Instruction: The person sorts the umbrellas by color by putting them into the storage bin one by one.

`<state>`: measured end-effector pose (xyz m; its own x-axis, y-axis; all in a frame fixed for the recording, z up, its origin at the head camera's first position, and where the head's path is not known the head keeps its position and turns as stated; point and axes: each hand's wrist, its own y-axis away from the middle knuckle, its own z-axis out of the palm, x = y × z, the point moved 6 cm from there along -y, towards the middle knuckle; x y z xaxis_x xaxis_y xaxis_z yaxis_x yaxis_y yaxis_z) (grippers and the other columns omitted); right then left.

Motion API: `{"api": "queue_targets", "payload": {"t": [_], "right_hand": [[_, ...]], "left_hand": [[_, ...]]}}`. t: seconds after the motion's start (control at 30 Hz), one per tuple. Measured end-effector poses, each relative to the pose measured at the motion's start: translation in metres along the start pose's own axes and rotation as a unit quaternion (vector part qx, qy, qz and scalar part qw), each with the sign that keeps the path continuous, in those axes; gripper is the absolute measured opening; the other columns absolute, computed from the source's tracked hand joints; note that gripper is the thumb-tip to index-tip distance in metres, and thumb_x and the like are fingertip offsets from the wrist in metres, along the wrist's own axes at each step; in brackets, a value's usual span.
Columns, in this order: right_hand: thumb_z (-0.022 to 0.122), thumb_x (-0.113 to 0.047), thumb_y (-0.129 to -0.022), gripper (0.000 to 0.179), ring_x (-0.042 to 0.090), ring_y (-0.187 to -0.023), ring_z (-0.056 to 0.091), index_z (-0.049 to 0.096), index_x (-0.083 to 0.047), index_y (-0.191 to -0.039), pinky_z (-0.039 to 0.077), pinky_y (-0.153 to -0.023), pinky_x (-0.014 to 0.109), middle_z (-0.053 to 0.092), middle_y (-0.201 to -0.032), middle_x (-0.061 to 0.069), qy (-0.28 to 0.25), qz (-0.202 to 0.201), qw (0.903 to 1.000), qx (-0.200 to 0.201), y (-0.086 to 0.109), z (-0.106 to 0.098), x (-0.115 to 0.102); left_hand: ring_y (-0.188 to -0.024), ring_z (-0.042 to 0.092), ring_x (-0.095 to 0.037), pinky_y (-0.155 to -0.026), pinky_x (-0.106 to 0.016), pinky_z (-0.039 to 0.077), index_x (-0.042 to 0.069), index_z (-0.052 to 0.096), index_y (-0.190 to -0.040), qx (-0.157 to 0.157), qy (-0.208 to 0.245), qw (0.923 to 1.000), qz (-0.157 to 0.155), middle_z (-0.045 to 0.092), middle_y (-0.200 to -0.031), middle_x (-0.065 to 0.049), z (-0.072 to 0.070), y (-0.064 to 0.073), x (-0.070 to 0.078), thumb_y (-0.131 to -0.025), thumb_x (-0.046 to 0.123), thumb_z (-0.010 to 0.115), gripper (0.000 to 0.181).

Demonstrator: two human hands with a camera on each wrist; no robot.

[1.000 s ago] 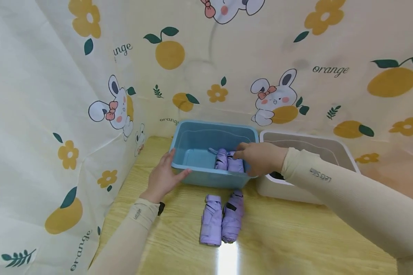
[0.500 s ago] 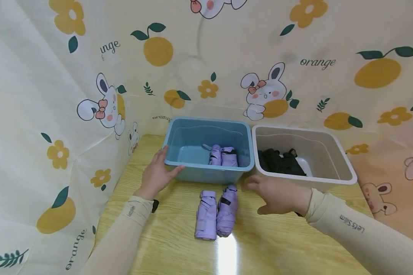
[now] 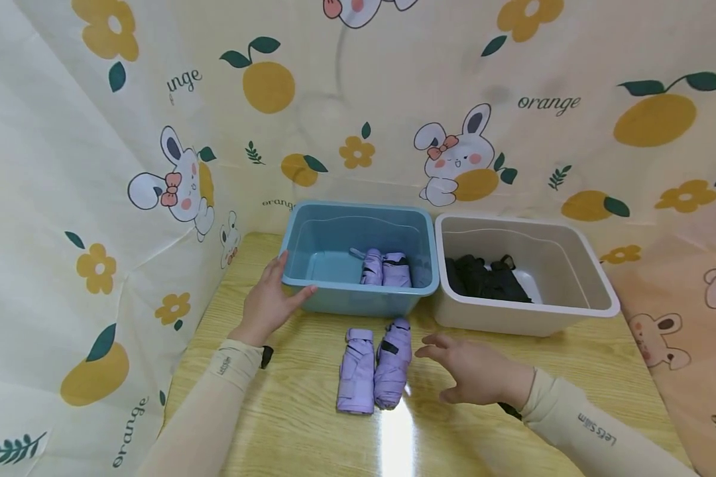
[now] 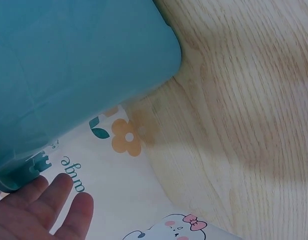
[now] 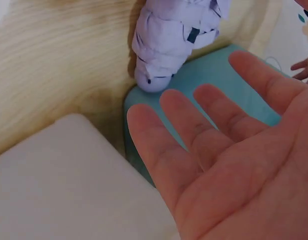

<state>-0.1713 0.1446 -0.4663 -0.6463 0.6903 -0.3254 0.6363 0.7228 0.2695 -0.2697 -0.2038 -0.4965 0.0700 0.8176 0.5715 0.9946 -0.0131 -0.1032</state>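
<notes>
Two folded purple umbrellas lie side by side on the table: a left one (image 3: 355,374) and a right one (image 3: 392,368). Just right of the latter my right hand (image 3: 474,371) hovers, holding nothing, with fingers spread in the right wrist view. My left hand (image 3: 268,301) rests at the front left corner of the blue bin (image 3: 358,301), fingers loosely extended along its rim in the left wrist view. Inside that bin, toward its right side, are two more purple umbrellas, a slim one (image 3: 372,267) and a wider one (image 3: 396,270).
Against the blue bin's right side stands a beige bin (image 3: 501,318) with black folded fabric items (image 3: 489,278) in its left part. Behind both bins, a patterned cloth (image 3: 334,132) rises as a wall. Light-wood tabletop (image 3: 298,424) extends in front.
My right hand has come out of the blue bin and moved down toward the front, beside the right umbrella on the table. My left hand has stayed at the bin's corner.
</notes>
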Motion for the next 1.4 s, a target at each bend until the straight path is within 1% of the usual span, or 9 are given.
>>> {"api": "queue_targets", "payload": {"t": [0.1,0.23,0.4,0.5,0.63,0.8,1.07,1.23,1.4], "right_hand": [[0.086,-0.024,-0.075,0.07,0.03,-0.107,0.064,0.056,-0.01,-0.137,0.055,-0.081,0.044,0.047,-0.144,0.019,-0.007,0.009,0.9999,0.004,0.0,0.003,-0.001],[0.087,-0.023,-0.075,0.076,0.035,-0.112,0.062,0.053,-0.009,-0.141,0.055,-0.083,0.047,0.044,-0.146,0.021,-0.025,0.023,0.9993,0.015,-0.003,0.009,-0.003],[0.09,-0.028,-0.072,0.086,0.039,-0.111,0.061,0.048,-0.008,-0.145,0.054,-0.084,0.049,0.04,-0.147,0.024,-0.032,0.033,0.9984,0.034,-0.011,0.023,-0.005],[0.091,-0.03,-0.07,0.092,0.042,-0.11,0.06,0.045,-0.008,-0.146,0.054,-0.084,0.049,0.035,-0.15,0.026,-0.04,0.042,0.9969,0.053,-0.018,0.032,-0.007],[0.092,-0.035,-0.066,0.099,0.049,-0.111,0.057,0.043,-0.008,-0.148,0.055,-0.078,0.046,0.029,-0.153,0.027,-0.056,0.058,0.9931,0.085,-0.032,0.043,-0.012],[0.094,-0.044,-0.059,0.108,0.051,-0.106,0.058,0.044,-0.007,-0.148,0.055,-0.073,0.046,0.029,-0.153,0.03,-0.041,0.087,0.9887,0.114,-0.046,0.054,-0.013],[0.096,-0.046,-0.055,0.114,0.053,-0.107,0.058,0.044,-0.009,-0.149,0.055,-0.078,0.048,0.021,-0.153,0.037,-0.058,0.136,0.9853,0.086,-0.062,0.076,-0.008],[0.097,-0.048,-0.052,0.118,0.051,-0.104,0.059,0.043,-0.007,-0.148,0.054,-0.08,0.048,0.023,-0.151,0.038,-0.055,0.137,0.9839,0.101,-0.068,0.085,-0.007],[0.096,-0.05,-0.052,0.116,0.047,-0.1,0.061,0.045,-0.008,-0.146,0.055,-0.079,0.047,0.029,-0.148,0.036,-0.039,0.131,0.9843,0.112,-0.074,0.091,-0.006]], "left_hand": [[-0.113,0.059,-0.047,-0.077,-0.058,0.052,0.015,0.02,-0.161,0.004,0.0,1.0,0.002,0.031,-0.158,-0.019,-0.001,0.001,-0.001,-0.082,0.079,0.056,0.108],[-0.107,0.062,-0.046,-0.072,-0.056,0.053,0.013,0.022,-0.16,0.014,-0.005,0.9998,0.009,0.033,-0.156,-0.02,-0.003,0.003,-0.001,-0.083,0.077,0.058,0.106],[-0.104,0.063,-0.046,-0.07,-0.054,0.053,0.012,0.023,-0.16,0.016,-0.007,0.9998,0.013,0.035,-0.155,-0.021,-0.004,0.004,0.0,-0.083,0.075,0.059,0.105],[-0.103,0.063,-0.046,-0.069,-0.054,0.053,0.011,0.023,-0.16,0.016,-0.009,0.9997,0.016,0.035,-0.154,-0.022,-0.005,0.004,0.001,-0.083,0.075,0.059,0.106],[-0.103,0.063,-0.046,-0.068,-0.053,0.053,0.011,0.024,-0.159,0.019,-0.012,0.9996,0.018,0.036,-0.154,-0.022,-0.005,0.004,0.001,-0.084,0.075,0.059,0.106],[-0.103,0.063,-0.046,-0.069,-0.054,0.053,0.011,0.025,-0.159,0.023,-0.011,0.9994,0.023,0.036,-0.154,-0.021,-0.006,0.003,0.003,-0.084,0.074,0.06,0.105],[-0.103,0.063,-0.045,-0.069,-0.052,0.053,0.012,0.026,-0.159,0.02,-0.012,0.9996,0.016,0.036,-0.155,-0.019,-0.004,0.001,0.004,-0.082,0.076,0.059,0.105],[-0.11,0.06,-0.047,-0.074,-0.055,0.052,0.013,0.025,-0.159,0.016,-0.01,0.9998,0.01,0.035,-0.155,-0.02,-0.003,0.0,0.004,-0.082,0.077,0.06,0.106],[-0.108,0.061,-0.047,-0.073,-0.055,0.053,0.013,0.025,-0.159,0.015,-0.012,0.9998,0.007,0.035,-0.155,-0.021,-0.003,0.0,0.002,-0.082,0.076,0.06,0.105]]}}
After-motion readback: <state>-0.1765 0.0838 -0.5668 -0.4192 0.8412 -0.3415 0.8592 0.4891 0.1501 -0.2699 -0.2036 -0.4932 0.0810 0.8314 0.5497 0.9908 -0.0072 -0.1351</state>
